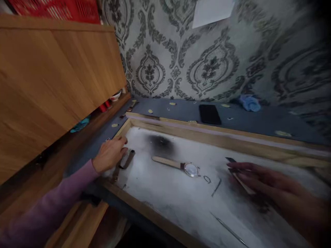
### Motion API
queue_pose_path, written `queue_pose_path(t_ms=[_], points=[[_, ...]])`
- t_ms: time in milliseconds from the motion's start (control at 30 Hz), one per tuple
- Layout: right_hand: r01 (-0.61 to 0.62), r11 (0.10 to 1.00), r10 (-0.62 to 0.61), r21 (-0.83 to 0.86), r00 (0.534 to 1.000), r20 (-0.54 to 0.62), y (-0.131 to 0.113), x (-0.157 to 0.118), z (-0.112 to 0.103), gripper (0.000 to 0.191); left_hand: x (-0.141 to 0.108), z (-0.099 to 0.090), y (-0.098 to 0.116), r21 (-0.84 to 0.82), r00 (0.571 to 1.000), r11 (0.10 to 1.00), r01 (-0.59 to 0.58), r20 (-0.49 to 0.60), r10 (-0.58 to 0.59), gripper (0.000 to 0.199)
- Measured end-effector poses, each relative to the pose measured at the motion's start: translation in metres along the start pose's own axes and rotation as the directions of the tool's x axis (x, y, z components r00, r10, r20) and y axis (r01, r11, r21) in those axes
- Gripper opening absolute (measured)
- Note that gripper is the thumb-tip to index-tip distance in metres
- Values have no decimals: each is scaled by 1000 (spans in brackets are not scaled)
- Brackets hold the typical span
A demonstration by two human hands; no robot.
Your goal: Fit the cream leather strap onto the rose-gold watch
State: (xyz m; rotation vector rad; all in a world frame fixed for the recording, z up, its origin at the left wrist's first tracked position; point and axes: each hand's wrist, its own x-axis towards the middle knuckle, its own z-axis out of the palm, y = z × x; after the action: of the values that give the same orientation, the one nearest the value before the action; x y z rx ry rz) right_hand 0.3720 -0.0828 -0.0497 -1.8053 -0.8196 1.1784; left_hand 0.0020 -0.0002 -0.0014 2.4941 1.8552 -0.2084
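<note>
A round silver-cased watch (pixel 191 169) lies in the shallow wooden tray, with one beige-lined strap (pixel 167 162) on its left side. My right hand (pixel 269 184) pinches a dark watch strap piece (pixel 243 182) with a pale underside, just above the tray floor. At the tray's left end my left hand (pixel 110 154) is partly curled, finger and thumb apart. Brown strap pieces (pixel 128 160) lie beside and partly under it. Near the watch are a small dark loop (pixel 207 179) and a thin dark pin-like piece (pixel 216 187). A slim metal tool (pixel 229 227) rests nearer to me.
The tray's wooden rim (pixel 144 203) borders a white, smudged floor. Behind it, a black phone (pixel 210 114) and a crumpled blue cloth (pixel 249 103) lie on the patterned cover. A wooden cabinet (pixel 59 69) stands close on the left, with a red basket (pixel 59 9) on top.
</note>
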Motion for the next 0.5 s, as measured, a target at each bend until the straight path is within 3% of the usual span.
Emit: queue_pose_path(t_ms=[133,500], points=[[39,999,-38,-25,999,32,5,-4,-9,61,4,9,6,-50,993,994,-99,67,102,13],[111,991,-102,-74,988,115,26,9,-17,50,13,29,-3,-236,991,965,-113,49,128,10]])
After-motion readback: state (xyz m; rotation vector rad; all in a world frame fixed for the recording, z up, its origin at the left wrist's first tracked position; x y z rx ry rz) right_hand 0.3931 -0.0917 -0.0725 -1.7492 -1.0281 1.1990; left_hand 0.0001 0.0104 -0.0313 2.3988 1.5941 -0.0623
